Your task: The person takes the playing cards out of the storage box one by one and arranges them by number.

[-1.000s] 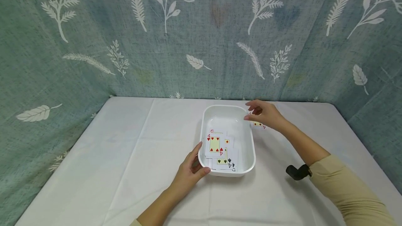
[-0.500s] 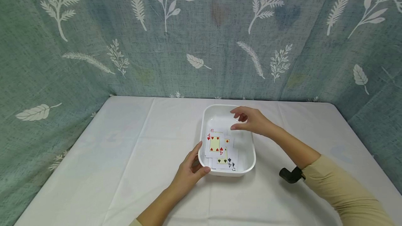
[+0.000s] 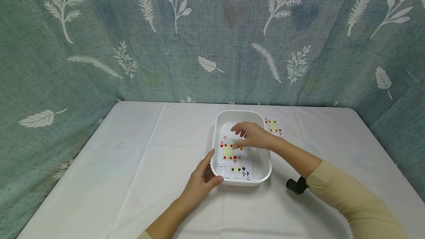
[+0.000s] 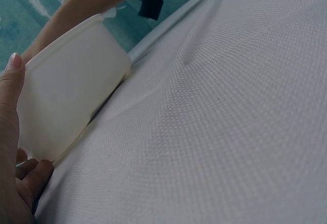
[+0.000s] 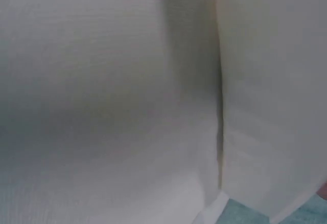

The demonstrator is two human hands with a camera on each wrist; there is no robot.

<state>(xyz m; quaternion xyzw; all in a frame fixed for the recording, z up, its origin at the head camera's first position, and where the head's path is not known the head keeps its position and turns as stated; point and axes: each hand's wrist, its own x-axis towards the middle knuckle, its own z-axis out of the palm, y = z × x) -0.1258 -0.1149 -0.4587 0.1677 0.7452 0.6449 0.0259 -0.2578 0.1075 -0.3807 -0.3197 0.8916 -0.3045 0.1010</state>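
A white tray (image 3: 247,182) stands on the table, with several playing cards overlapping in its near part. The four of hearts (image 3: 227,154) lies on top, over a four of spades (image 3: 236,170). My left hand (image 3: 199,180) grips the tray's near left corner, thumb at the near rim and fingers along the left side. Over the tray is my right hand (image 3: 254,135), fingers loosely bent and apart from the thumb, whose tip overlaps the four of hearts. Nothing shows between them. On the table beyond the tray's right rim lies a four of diamonds (image 3: 273,126).
A white cloth (image 3: 159,150) covers the table, and a green leaf-patterned curtain (image 3: 212,40) hangs at the back and sides. Below my right forearm juts a black device (image 3: 297,186). The tray's outer wall (image 5: 271,91) fills the right of the right wrist view.
My right hand has moved left and nearer, from the four of diamonds at the right rim to over the cards in the tray. The left hand and the tray stay put.
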